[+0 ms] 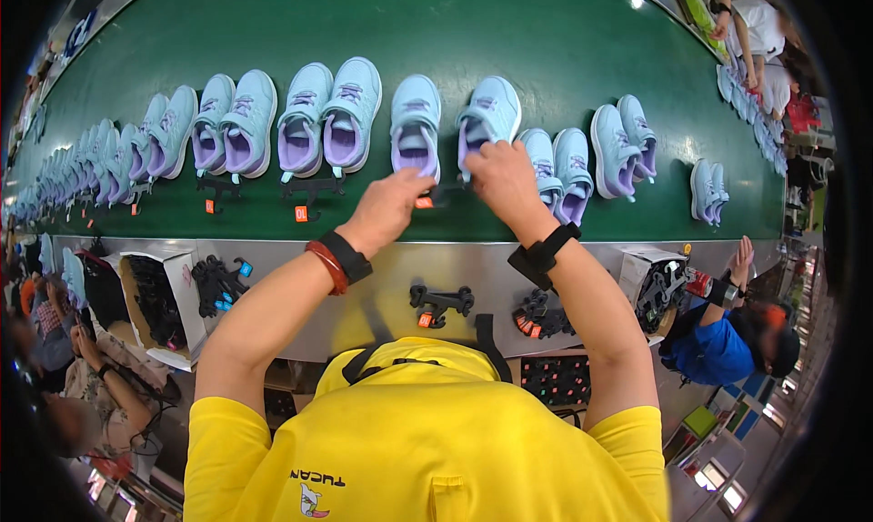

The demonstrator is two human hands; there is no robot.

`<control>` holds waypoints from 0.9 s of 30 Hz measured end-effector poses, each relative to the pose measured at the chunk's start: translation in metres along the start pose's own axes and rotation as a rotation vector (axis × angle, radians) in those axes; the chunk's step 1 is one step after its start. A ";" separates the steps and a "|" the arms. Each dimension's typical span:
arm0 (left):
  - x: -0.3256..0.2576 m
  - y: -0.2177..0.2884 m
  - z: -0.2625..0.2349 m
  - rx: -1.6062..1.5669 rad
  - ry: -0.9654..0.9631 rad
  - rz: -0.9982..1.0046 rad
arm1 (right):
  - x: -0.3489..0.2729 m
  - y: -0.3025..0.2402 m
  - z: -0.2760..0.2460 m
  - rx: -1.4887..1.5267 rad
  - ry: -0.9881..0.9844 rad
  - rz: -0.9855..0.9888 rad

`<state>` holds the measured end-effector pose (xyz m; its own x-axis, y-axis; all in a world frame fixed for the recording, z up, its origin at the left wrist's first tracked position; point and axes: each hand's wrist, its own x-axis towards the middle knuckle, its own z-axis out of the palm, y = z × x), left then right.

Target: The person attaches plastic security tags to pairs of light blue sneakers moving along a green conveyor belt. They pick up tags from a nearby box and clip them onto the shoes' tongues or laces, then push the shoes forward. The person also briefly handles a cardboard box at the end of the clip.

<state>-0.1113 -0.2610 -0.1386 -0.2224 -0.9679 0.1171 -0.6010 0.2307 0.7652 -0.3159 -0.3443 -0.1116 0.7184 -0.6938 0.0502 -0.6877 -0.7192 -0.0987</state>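
Two light-blue children's sneakers with lilac linings lie toes-away on the green surface before me: a left sneaker (416, 99) and a right sneaker (494, 104). My left hand (386, 210) is closed at the heel of the left one, pinching a black plastic shoe hanger (438, 195) with an orange tag. The fingertips partly cover that hanger. My right hand (511, 184) grips the right sneaker by its heel, hiding part of the opening. Left of them stands a sneaker pair (329, 113) with a hanger (314, 188) at its heels.
A long row of sneakers (168, 131) runs left along the green conveyor (364, 13); more pairs (618, 149) stand right. Loose hangers (441, 304) lie on the metal ledge (364, 317), between a left box (186, 295) and a right box (637, 272). A blue-shirted person (718, 345) works at the right.
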 end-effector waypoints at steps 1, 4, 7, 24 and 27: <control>0.002 -0.002 -0.005 -0.010 0.022 -0.025 | 0.001 -0.001 0.002 0.067 0.039 0.007; 0.006 -0.009 -0.010 0.068 -0.045 -0.013 | 0.001 -0.005 0.009 0.267 0.137 0.019; 0.004 -0.008 -0.019 0.135 -0.206 -0.097 | -0.014 -0.012 0.011 0.353 0.236 0.114; 0.059 0.092 0.105 0.096 -0.365 0.289 | -0.164 -0.084 0.023 0.469 -0.182 0.087; 0.062 0.081 0.126 0.113 -0.474 0.245 | -0.171 -0.072 0.021 0.619 -0.107 0.166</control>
<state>-0.2702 -0.2901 -0.1492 -0.6726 -0.7392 -0.0346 -0.5610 0.4788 0.6753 -0.3877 -0.1732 -0.1336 0.6359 -0.7636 -0.1116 -0.6264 -0.4263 -0.6526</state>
